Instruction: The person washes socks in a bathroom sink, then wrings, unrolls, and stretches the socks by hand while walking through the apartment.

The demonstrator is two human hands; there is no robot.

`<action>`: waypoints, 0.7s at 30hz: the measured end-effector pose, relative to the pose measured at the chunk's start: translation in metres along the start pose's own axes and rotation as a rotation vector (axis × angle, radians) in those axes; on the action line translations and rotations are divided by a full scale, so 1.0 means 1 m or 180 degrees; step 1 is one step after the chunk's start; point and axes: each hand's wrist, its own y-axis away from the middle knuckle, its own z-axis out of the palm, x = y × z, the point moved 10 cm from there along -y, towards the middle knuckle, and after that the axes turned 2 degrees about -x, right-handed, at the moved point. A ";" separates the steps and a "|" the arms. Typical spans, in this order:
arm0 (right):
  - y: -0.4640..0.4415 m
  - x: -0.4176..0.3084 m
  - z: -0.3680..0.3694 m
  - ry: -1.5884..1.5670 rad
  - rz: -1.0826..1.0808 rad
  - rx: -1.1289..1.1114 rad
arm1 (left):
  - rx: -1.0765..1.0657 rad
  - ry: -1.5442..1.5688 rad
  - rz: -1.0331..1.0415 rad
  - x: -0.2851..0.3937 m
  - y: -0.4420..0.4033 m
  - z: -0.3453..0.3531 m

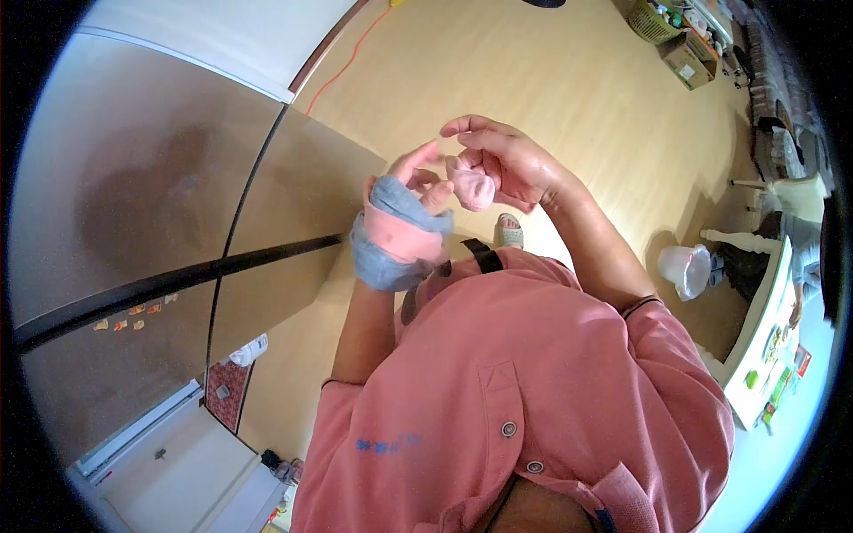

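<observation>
Wrapped around my left hand [414, 169] and wrist is a blue-grey cloth [404, 204] with a pink cloth band [400, 238] across it. Its fingers and thumb stick out of the wrap, spread apart and slightly blurred, pointing toward my right hand. Curled fingers of my right hand [515, 164] hold a small bunched light-pink cloth [474, 188], while the upper fingers reach toward the left. The two hands are close together in front of my body, above the floor. Whether the cloths are socks or another garment I cannot tell.
Glossy brown cabinet doors [151, 178] stand close on the left. An orange cable [351, 62] crosses the wooden floor [569, 71]. At right are a white bucket [684, 269] and a table [762, 355]; a cardboard box [689, 60] and green basket [653, 22] sit farther off.
</observation>
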 end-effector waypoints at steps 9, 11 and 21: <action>0.001 0.003 -0.008 0.0233 0.0038 -0.0155 | -0.0215 -0.0145 0.0142 -0.006 -0.003 0.007; 0.002 0.000 -0.009 0.0302 -0.0058 -0.0116 | -0.0369 0.0430 -0.0377 -0.025 -0.001 0.014; 0.004 0.032 -0.013 0.0037 -0.0190 -0.0412 | -0.0131 0.0118 0.0378 0.000 0.000 -0.004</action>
